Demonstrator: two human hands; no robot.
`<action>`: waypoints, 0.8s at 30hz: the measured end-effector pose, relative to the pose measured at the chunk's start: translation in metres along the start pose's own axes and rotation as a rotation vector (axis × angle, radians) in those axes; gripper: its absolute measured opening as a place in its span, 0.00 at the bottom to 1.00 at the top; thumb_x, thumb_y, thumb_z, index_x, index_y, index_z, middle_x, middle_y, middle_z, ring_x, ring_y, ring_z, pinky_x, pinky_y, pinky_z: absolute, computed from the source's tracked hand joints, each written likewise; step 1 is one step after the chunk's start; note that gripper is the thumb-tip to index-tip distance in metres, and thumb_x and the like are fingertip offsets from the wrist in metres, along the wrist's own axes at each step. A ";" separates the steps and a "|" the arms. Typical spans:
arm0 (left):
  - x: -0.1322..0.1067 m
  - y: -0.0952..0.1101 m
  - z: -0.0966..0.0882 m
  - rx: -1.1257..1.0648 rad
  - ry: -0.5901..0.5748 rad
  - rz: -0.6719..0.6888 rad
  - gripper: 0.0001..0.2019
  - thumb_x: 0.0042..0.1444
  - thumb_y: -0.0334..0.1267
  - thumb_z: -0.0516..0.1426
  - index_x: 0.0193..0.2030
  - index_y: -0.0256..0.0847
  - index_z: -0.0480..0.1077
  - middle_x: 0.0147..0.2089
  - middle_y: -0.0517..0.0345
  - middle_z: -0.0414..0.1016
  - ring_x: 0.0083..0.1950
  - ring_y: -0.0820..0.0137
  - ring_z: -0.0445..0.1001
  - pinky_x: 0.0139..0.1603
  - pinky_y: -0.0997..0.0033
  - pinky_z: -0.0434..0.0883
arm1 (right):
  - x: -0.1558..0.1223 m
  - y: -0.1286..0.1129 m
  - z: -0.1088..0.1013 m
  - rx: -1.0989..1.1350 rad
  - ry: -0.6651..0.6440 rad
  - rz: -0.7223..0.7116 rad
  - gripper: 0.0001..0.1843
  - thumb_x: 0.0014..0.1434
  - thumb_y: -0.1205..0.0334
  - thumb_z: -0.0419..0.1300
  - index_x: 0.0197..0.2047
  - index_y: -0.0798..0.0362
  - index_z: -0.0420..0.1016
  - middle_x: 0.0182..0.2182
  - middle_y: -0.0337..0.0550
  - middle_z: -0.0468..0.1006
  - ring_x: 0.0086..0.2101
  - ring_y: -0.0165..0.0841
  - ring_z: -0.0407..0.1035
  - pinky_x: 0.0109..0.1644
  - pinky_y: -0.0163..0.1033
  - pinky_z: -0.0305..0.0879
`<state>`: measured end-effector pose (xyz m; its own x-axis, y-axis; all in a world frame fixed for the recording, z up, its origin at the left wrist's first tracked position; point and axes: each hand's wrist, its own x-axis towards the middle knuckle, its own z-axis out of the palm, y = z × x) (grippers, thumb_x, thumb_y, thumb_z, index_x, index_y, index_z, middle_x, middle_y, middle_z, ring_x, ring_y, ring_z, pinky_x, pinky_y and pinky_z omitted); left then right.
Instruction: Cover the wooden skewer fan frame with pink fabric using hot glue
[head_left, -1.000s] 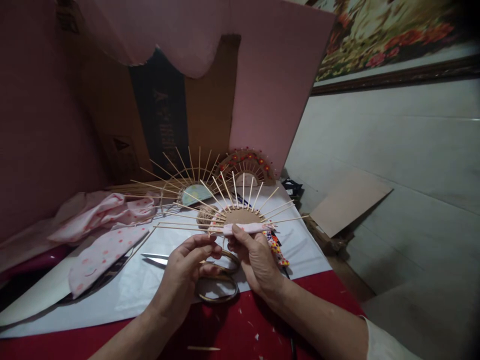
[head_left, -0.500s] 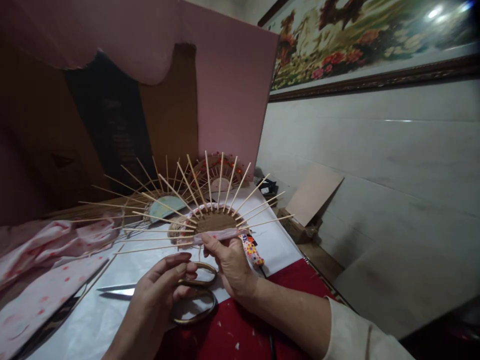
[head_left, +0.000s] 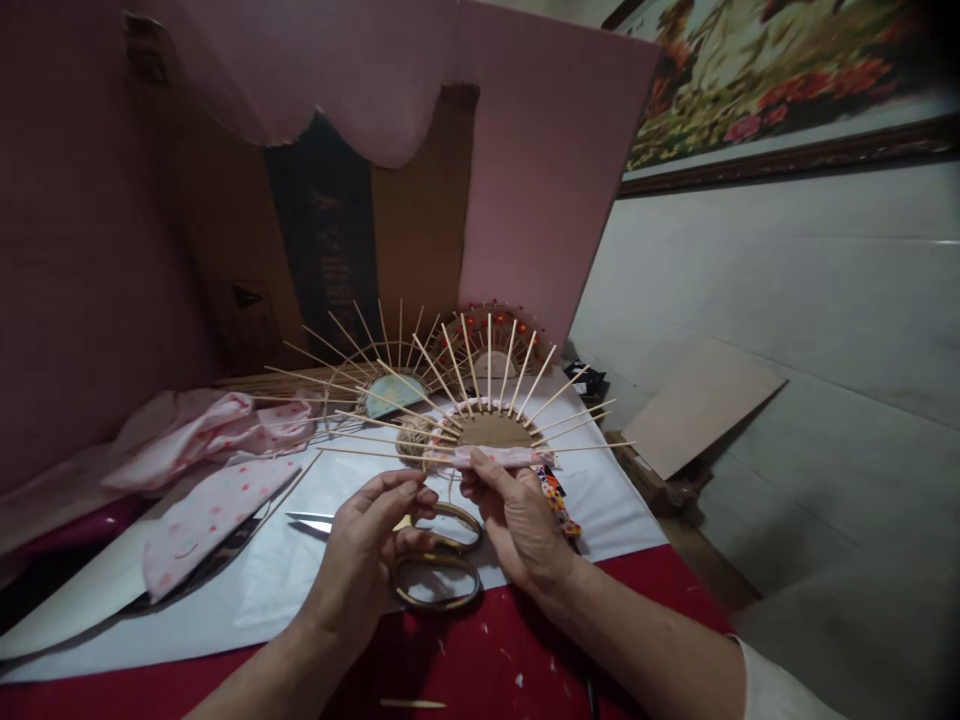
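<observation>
My right hand pinches the lower straight edge of a half-round cardboard fan frame, thumb on top. Thin wooden sticks fan out from its curved rim, and pink-and-white cloth wraps that rim and the lower edge. My left hand is just left of and below the frame, thumb and fingers pressed together; whatever is between them is too small to make out. Below and partly behind the left hand lie the scissors, blade tips pointing left. A ball of twine sits behind the frame's left side.
Another stick frame with a pale green half-disc and a red-decorated fan stand behind. Spotted pink fabric lies left. A pink-edged cardboard box rises at the back. One short stick lies on the red cloth.
The camera view has swung left, so everything appears farther right. My right hand keeps its hold on the fan frame; my left fingers stay closed beside it.
</observation>
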<state>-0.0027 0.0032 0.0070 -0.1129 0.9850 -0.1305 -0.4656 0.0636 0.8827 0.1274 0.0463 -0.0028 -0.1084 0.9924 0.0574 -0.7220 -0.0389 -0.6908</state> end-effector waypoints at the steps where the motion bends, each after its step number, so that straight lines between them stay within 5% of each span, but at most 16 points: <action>1: 0.000 0.001 0.000 0.015 0.011 -0.010 0.10 0.49 0.39 0.61 0.37 0.36 0.70 0.30 0.56 0.72 0.29 0.73 0.70 0.25 0.76 0.69 | -0.001 0.000 0.001 -0.001 0.003 0.005 0.07 0.45 0.65 0.68 0.26 0.56 0.73 0.24 0.37 0.74 0.25 0.26 0.63 0.31 0.32 0.60; 8: 0.001 -0.001 -0.001 0.095 0.044 0.013 0.12 0.46 0.43 0.62 0.28 0.36 0.68 0.27 0.59 0.70 0.23 0.77 0.68 0.24 0.78 0.68 | -0.004 0.001 0.002 -0.014 -0.002 0.019 0.08 0.45 0.66 0.69 0.25 0.56 0.73 0.23 0.36 0.73 0.25 0.26 0.62 0.32 0.33 0.59; 24: 0.002 0.001 0.002 0.128 0.135 -0.001 0.12 0.42 0.42 0.64 0.28 0.37 0.71 0.23 0.61 0.71 0.22 0.74 0.71 0.24 0.75 0.69 | -0.007 0.005 0.002 -0.038 -0.004 0.035 0.07 0.46 0.66 0.68 0.28 0.55 0.74 0.25 0.36 0.75 0.26 0.26 0.64 0.33 0.33 0.61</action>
<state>-0.0016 0.0052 0.0085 -0.2333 0.9551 -0.1828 -0.3508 0.0927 0.9319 0.1237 0.0389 -0.0054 -0.1360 0.9900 0.0362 -0.6912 -0.0686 -0.7194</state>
